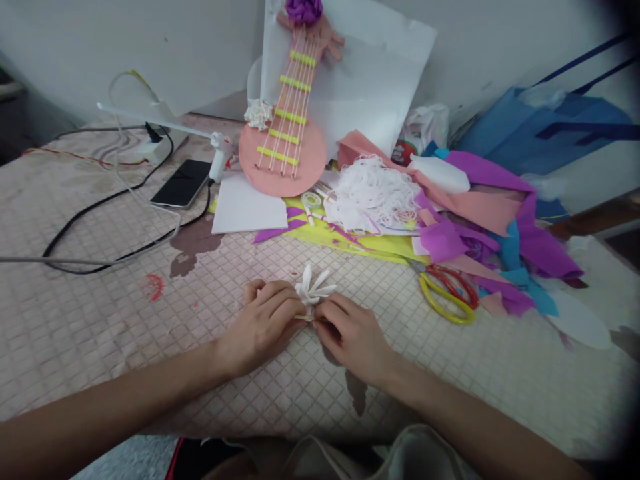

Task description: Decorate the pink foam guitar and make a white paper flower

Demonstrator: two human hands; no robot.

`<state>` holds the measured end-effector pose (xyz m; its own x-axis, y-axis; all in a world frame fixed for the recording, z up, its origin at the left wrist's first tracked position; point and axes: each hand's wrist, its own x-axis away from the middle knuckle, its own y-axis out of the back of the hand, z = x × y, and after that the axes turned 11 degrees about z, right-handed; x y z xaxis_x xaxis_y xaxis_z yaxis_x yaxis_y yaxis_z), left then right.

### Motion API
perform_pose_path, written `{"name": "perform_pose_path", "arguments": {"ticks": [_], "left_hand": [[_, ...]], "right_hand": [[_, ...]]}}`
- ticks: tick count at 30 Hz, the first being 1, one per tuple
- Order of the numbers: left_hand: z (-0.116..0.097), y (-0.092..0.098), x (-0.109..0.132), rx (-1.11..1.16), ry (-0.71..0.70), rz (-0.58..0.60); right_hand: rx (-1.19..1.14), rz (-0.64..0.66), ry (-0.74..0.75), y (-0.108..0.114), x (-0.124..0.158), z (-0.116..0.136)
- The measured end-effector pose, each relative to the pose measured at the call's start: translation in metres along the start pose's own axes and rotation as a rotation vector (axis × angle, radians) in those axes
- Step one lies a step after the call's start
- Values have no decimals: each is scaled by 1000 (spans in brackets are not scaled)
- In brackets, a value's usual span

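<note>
Between my hands is a small white paper flower (311, 287) with narrow petals spreading up and to the right. My left hand (270, 317) pinches its base from the left, fingers curled together. From the right, my right hand (347, 333) closes its thumb and fingertips on the same base. A pale strip shows at the fingertips, but what exactly it is I cannot make out. Behind them leans a pink paper guitar (285, 157) with yellow bars, white strings, a white flower (259, 113) and a purple flower (305, 10).
Scissors (447, 293) with red and yellow handles lie to the right, beside purple, pink and blue scraps (500, 200). White string (373, 190) is heaped behind. At the left are a glue gun (219, 157), a phone (183, 182) and looping cables (90, 270). A blue bag (550, 133) stands far right.
</note>
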<state>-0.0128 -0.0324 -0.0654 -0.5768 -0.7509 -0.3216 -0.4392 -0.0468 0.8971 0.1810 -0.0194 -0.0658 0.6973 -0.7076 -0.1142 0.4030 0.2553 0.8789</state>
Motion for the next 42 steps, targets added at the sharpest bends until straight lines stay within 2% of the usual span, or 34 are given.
{"name": "perform_pose_path", "arguments": {"ticks": [10,16,24,31,42], "left_hand": [[2,2,5,-152,-161,1],[3,3,5,-171,-153,9],[3,7,6,-244,-254,-29],[3,4,9,-237,-191,-28],[0,-1,7,-243,-120,14]], "right_hand": [[17,47,24,1,2,-1],[41,35,20,2,2,-1],[25,23,33,1,2,-1],[36,-8,42,-2,1,-1],[234,-17,95,-3,0,-2]]}}
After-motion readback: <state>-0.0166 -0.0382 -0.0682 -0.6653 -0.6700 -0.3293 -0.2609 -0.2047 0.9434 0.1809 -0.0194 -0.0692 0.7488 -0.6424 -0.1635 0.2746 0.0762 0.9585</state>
